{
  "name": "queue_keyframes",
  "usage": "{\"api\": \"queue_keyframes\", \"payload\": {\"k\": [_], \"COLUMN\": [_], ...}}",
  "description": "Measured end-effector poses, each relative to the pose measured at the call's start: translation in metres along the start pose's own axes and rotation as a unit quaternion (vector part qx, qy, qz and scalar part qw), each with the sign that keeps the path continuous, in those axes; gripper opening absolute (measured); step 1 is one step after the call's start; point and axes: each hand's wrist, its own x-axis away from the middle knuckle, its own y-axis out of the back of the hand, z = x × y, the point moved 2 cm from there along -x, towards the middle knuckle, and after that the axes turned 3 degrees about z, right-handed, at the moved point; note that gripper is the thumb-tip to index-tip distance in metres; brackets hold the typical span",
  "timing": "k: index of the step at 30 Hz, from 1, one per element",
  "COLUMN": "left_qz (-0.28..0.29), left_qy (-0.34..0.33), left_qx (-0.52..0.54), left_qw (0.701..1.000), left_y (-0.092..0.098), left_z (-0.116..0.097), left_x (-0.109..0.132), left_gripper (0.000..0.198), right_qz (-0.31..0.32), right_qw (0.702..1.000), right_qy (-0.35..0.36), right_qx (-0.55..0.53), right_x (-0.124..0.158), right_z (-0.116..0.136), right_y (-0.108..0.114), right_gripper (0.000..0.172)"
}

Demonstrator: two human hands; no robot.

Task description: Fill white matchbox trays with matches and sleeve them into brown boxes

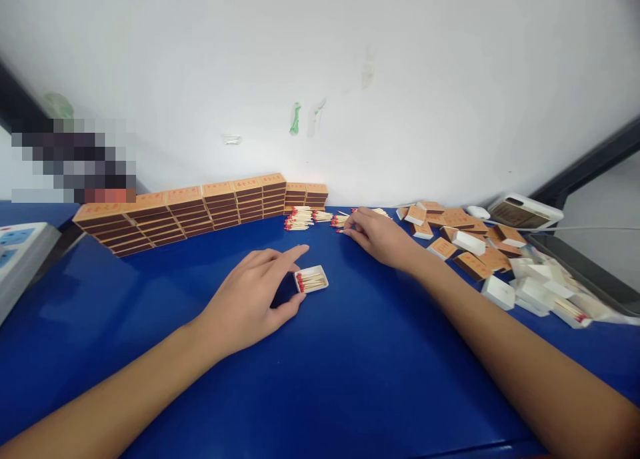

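A small white tray on the blue table holds several red-tipped matches. My left hand is beside its left end, thumb and fingers spread around the edge, a fingertip raised above it. Farther back, my right hand has its fingers pinched at a pile of loose matches; what lies between the fingertips is too small to make out. To the left of that pile lies a larger heap of matches.
Stacked matchboxes line the wall from the left to the middle. On the right lie scattered matchbox sleeves, white trays, a phone and a cable. A pale box stands at the far left.
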Motion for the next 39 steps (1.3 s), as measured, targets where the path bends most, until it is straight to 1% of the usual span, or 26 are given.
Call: {"api": "queue_keyframes", "payload": {"k": [4, 7, 10, 13, 15, 17, 20, 22, 24, 26, 28, 30, 32, 33, 34, 36, 37, 39], "left_qz": [0.0, 0.0, -0.001, 0.0, 0.002, 0.003, 0.001, -0.002, -0.003, -0.006, -0.009, -0.008, -0.005, -0.004, -0.005, -0.005, -0.004, -0.002], "left_qy": [-0.001, -0.001, 0.003, 0.011, 0.015, 0.015, 0.013, 0.011, 0.008, 0.005, 0.005, 0.006, 0.008, 0.009, 0.01, 0.01, 0.011, 0.014], "left_qx": [-0.003, -0.001, 0.001, 0.001, -0.001, -0.003, -0.003, -0.002, -0.002, -0.003, -0.003, -0.002, 0.0, 0.0, 0.0, 0.001, 0.002, 0.002], "left_qw": [1.0, 1.0, 1.0, 1.0, 1.0, 1.0, 1.0, 1.0, 1.0, 1.0, 1.0, 1.0, 1.0, 1.0, 1.0, 1.0, 1.0, 1.0], "left_y": [0.0, 0.0, 0.0, 0.0, 0.0, 0.0, 0.0, 0.0, -0.001, -0.001, -0.002, -0.002, -0.002, -0.002, -0.002, -0.001, -0.001, -0.001], "left_z": [0.001, 0.001, 0.001, 0.001, 0.0, 0.0, 0.001, 0.001, 0.002, 0.002, 0.002, 0.001, 0.001, 0.001, 0.001, 0.001, 0.002, 0.002], "left_x": [0.0, 0.0, -0.001, -0.002, -0.002, -0.002, -0.002, -0.001, -0.001, -0.001, -0.001, -0.001, -0.001, -0.001, -0.001, 0.0, 0.0, 0.0], "left_gripper": [0.067, 0.067, 0.067, 0.068, 0.069, 0.069, 0.069, 0.069, 0.069, 0.069, 0.068, 0.069, 0.068, 0.067, 0.067, 0.067, 0.067, 0.067], "right_qz": [0.004, 0.002, -0.01, 0.012, 0.035, 0.047, 0.056, 0.06, 0.063, 0.061, 0.039, -0.009, -0.062, -0.074, -0.073, -0.056, -0.046, -0.032], "right_qw": [1.0, 1.0, 0.999, 0.997, 0.996, 0.994, 0.989, 0.987, 0.988, 0.989, 0.991, 0.995, 0.997, 0.997, 0.997, 0.998, 0.998, 0.999], "right_qy": [-0.005, -0.011, 0.004, 0.05, 0.079, 0.101, 0.123, 0.131, 0.132, 0.131, 0.118, 0.083, 0.028, 0.004, -0.012, -0.028, -0.03, -0.027], "right_qx": [0.001, -0.006, -0.03, -0.049, -0.035, 0.006, 0.059, 0.067, 0.052, 0.011, -0.038, -0.059, -0.041, -0.034, -0.033, -0.029, -0.028, -0.022], "right_x": [-0.001, -0.001, 0.002, 0.01, 0.015, 0.018, 0.021, 0.021, 0.022, 0.021, 0.017, 0.012, 0.007, 0.005, 0.003, 0.001, 0.0, -0.001], "right_z": [0.0, 0.008, 0.033, 0.071, 0.094, 0.11, 0.122, 0.124, 0.125, 0.122, 0.111, 0.089, 0.06, 0.044, 0.029, 0.006, -0.002, -0.01], "right_y": [-0.002, 0.003, 0.013, 0.022, 0.024, 0.022, 0.014, 0.009, 0.008, 0.01, 0.013, 0.016, 0.015, 0.014, 0.012, 0.007, 0.005, 0.002], "right_gripper": [0.011, 0.012, 0.012, 0.012, 0.012, 0.015, 0.017, 0.013, 0.01, 0.01, 0.009, 0.009, 0.01, 0.009, 0.008, 0.013, 0.015, 0.017]}}
